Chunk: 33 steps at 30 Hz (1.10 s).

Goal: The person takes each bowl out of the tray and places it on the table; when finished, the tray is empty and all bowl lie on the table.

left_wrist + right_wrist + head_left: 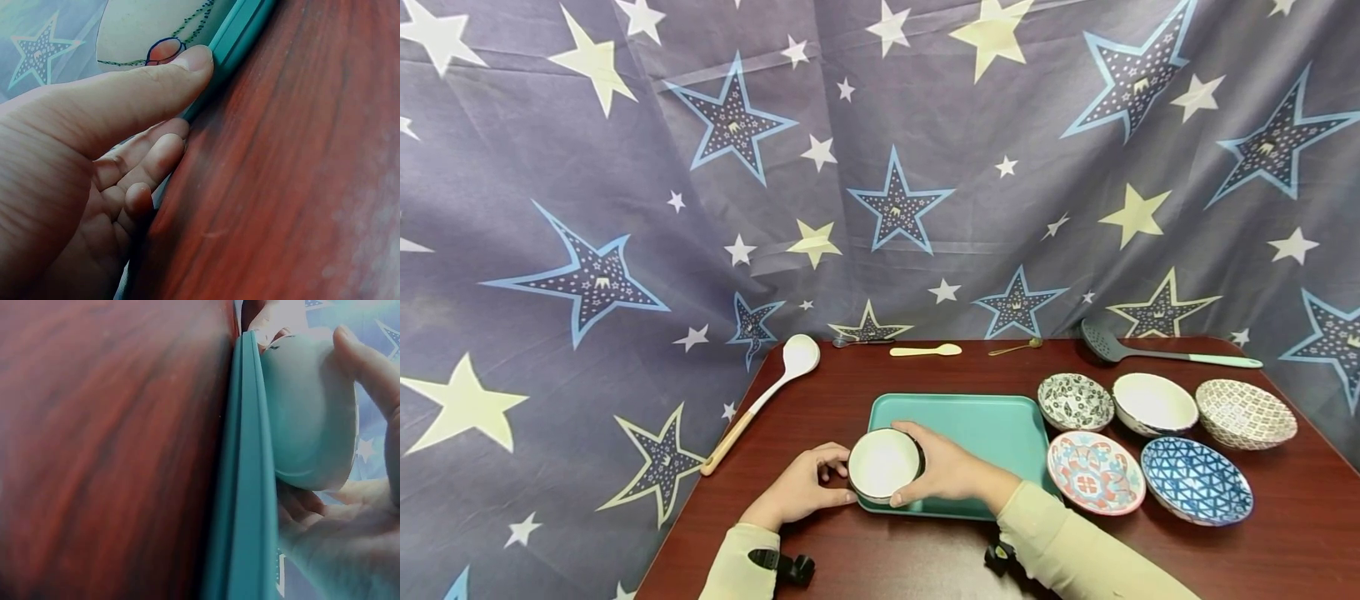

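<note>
A small round bowl (884,465) with a cream inside and dark rim is at the near left corner of a teal tray (966,417). My right hand (946,467) grips it from the right, thumb on the near side and fingers on the far side. In the right wrist view the bowl's pale outer wall (306,412) stands over the tray's edge. My left hand (808,483) is at its left side, fingers loosely bent; whether it touches cannot be told. The left wrist view shows the left thumb (144,100) before the bowl's painted wall (144,37).
Several patterned bowls stand right of the tray, including a blue one (1197,482) and a red-blue one (1096,472). A white ladle (767,396) lies left. Behind are a yellow spoon (925,351), a small gold spoon (1017,347) and a dark slotted turner (1150,353).
</note>
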Tool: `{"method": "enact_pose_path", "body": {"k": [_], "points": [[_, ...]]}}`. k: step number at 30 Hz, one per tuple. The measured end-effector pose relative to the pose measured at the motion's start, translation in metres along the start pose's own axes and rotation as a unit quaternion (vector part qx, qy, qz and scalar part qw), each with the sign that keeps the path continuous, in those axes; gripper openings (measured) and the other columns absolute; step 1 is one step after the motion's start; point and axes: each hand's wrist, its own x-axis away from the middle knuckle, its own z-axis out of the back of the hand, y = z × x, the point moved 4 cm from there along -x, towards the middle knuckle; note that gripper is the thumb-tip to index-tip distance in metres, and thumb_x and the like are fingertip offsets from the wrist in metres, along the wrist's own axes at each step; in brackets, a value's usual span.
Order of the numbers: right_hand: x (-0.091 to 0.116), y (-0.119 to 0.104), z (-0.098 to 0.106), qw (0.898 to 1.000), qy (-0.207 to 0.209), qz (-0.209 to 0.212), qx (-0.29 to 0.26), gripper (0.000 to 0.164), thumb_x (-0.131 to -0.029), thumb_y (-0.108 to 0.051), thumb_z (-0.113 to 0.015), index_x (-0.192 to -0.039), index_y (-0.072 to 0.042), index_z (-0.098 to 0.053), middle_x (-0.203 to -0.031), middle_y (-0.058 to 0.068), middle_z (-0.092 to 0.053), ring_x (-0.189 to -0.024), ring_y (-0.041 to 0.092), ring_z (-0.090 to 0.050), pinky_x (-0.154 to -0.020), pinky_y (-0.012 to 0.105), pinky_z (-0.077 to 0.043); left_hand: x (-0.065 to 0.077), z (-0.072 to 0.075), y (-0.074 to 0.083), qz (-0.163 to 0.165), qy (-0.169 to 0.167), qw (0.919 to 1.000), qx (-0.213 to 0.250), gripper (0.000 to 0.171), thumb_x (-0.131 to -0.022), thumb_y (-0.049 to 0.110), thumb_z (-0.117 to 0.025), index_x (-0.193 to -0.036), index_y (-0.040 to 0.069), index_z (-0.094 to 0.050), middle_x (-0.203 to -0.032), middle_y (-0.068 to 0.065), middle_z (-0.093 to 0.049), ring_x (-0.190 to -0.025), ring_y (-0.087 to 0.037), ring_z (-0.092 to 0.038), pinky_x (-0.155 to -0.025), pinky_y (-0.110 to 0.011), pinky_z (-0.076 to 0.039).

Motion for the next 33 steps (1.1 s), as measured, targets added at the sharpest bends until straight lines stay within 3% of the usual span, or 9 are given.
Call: {"method": "enact_pose_path", "body": {"k": [8, 20, 29, 33], "points": [[-0.002, 0.000, -0.003, 1.000, -0.005, -0.001, -0.015, 0.122, -0.067, -0.040, -0.100, -0.162, -0.006, -0.032, -0.158, 0.015, -0.045, -0.136, 0.031, -0.051, -0.108, 0.052, -0.044, 0.000, 0.000, -0.001, 0.000, 0.000, 1.0000, -0.005, 0.040, -0.081, 0.029, -0.093, -0.116, 0.029, -0.072, -0.106, 0.012, -0.067, -0.095, -0.012, -0.063, -0.078, -0.029, -0.049], [-0.003, 0.001, -0.001, 1.000, 0.026, -0.001, 0.002, 0.119, -0.060, -0.044, -0.102, -0.156, -0.005, -0.044, -0.148, 0.008, -0.056, -0.127, 0.026, -0.058, -0.103, 0.047, -0.049, 0.000, 0.000, -0.002, 0.004, -0.002, 1.0000, 0.002, 0.043, -0.081, 0.029, -0.093, -0.119, 0.029, -0.072, -0.111, 0.012, -0.068, -0.097, -0.013, -0.064, -0.080, -0.029, -0.050], [0.001, -0.002, 0.009, 0.998, 0.053, -0.006, -0.013, 0.119, -0.058, -0.042, -0.103, -0.156, -0.008, -0.046, -0.148, 0.008, -0.056, -0.126, 0.024, -0.058, -0.104, 0.047, -0.048, 0.001, 0.000, -0.003, 0.013, -0.002, 0.9999, -0.002, 0.049, -0.083, 0.031, -0.092, -0.127, 0.023, -0.071, -0.115, 0.012, -0.067, -0.099, -0.013, -0.064, -0.081, -0.029, -0.050], [0.006, -0.012, 0.018, 0.998, 0.063, 0.003, -0.020, 0.118, -0.058, -0.041, -0.103, -0.156, -0.010, -0.046, -0.147, 0.008, -0.056, -0.125, 0.024, -0.058, -0.103, 0.047, -0.047, 0.000, 0.001, -0.003, 0.011, -0.004, 0.9999, 0.000, 0.049, -0.083, 0.033, -0.091, -0.127, 0.026, -0.071, -0.115, 0.010, -0.068, -0.099, -0.014, -0.064, -0.081, -0.029, -0.050]]}}
